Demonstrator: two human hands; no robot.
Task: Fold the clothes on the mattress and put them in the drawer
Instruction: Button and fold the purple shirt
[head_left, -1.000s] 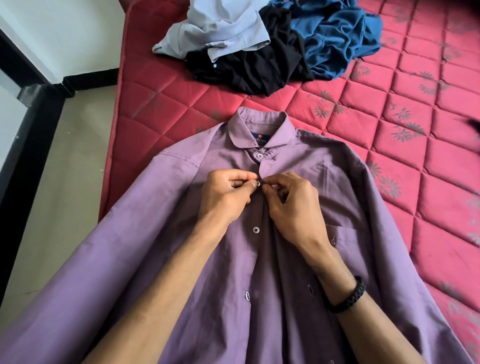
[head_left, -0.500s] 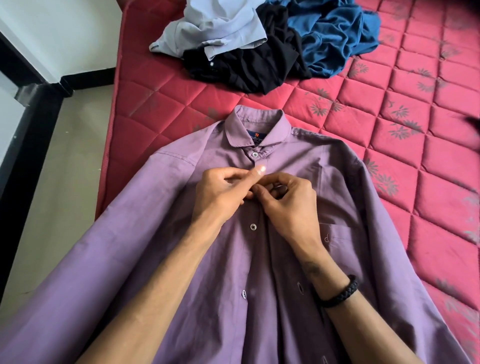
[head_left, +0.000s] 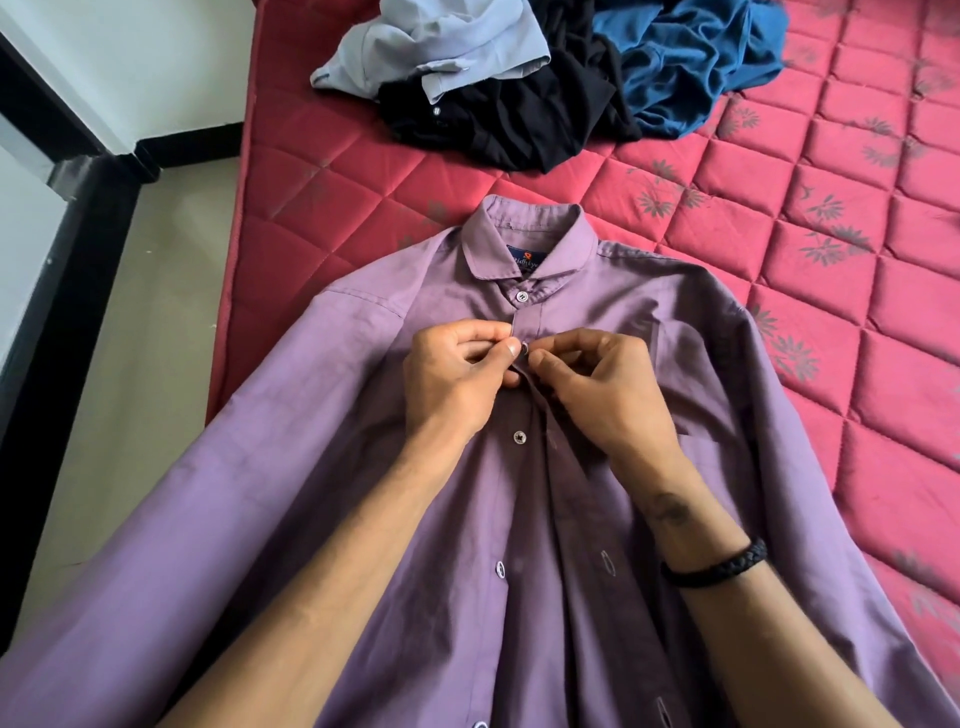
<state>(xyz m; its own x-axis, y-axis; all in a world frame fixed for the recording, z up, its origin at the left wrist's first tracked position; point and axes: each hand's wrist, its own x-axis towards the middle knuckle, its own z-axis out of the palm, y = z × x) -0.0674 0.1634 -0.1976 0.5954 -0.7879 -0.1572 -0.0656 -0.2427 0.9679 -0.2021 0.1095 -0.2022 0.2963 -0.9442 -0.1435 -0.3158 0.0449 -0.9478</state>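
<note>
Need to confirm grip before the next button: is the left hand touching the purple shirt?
Touching. The head view shows the left hand pinching the purple shirt placket just below the collar.

shirt (head_left: 363, 467) hem + sleeve ends cut off by frame edge

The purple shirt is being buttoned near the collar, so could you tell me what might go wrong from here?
1. The button is only pinched between the left hand and right hand; it may slip back out.
2. The shirt sleeve overhangs the mattress edge and might drag it sideways.
</note>
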